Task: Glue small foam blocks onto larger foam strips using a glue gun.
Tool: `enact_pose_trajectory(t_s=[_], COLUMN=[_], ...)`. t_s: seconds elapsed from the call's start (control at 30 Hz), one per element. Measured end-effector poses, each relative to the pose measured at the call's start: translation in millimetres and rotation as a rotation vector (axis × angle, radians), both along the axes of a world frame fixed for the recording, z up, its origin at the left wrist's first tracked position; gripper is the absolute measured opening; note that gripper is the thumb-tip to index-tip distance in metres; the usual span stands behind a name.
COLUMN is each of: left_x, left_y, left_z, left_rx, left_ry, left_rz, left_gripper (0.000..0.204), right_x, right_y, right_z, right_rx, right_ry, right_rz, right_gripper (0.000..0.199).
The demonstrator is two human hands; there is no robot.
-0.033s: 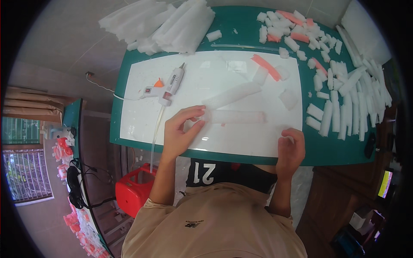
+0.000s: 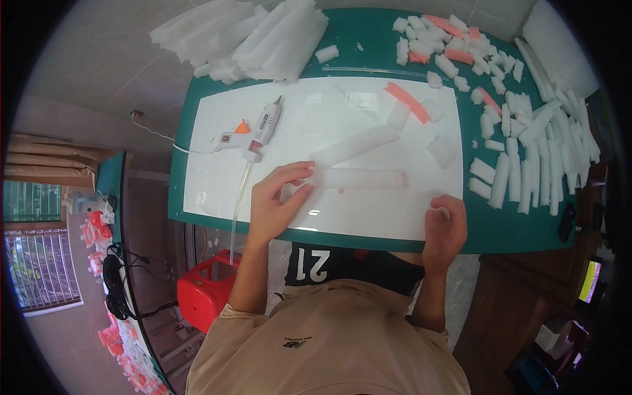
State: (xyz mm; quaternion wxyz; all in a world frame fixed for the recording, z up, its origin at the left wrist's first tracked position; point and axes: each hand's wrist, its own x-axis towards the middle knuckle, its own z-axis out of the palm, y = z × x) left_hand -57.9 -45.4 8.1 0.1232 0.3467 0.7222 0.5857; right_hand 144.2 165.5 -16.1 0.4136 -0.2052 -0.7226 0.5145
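Note:
My left hand (image 2: 280,201) rests on the white board (image 2: 224,187). Its thumb and fingers are round the left end of a pale foam roll (image 2: 362,178), which lies flat. Just above it, a second white foam roll (image 2: 355,145) slants up to the right. Over the board's front right edge, my right hand (image 2: 446,227) has loosely bent fingers, with nothing visible in them. A pink foam strip (image 2: 408,103) and a square white foam piece (image 2: 441,151) lie farther right. The white glue gun (image 2: 263,128) lies at the left, a clear glue stick (image 2: 243,187) extending from it.
Large white foam bundles (image 2: 280,39) stand at the back left of the green table (image 2: 359,43). Short white and pink foam pieces (image 2: 428,46) and long white rolls (image 2: 513,174) cover its right side. A red plastic container (image 2: 197,299) is below the left edge. A cord (image 2: 155,133) runs to the glue gun.

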Motion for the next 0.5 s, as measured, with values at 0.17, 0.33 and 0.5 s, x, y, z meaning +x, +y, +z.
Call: enact_pose_trajectory(t_s=[0.17,0.33,0.5], left_x=[2.2,3.3,4.7], left_y=[3.2,4.0,6.1], left_z=[2.9,0.5,-1.7], left_rx=[-0.043,-0.062,-0.080], left_ry=[0.047,0.096,0.099], left_rz=[-0.006,0.012,0.031], left_gripper=[0.027,0.024,0.023], right_x=[-4.2,-6.1,-6.8], right_y=[0.8,0.5,1.0], right_z=[5.9,8.5,9.7], right_rx=[0.031,0.067,0.096], right_ry=[-0.071,-0.104,-0.119], right_rz=[0.002,-0.007,-0.008], right_gripper=[0.020,0.019,0.018])
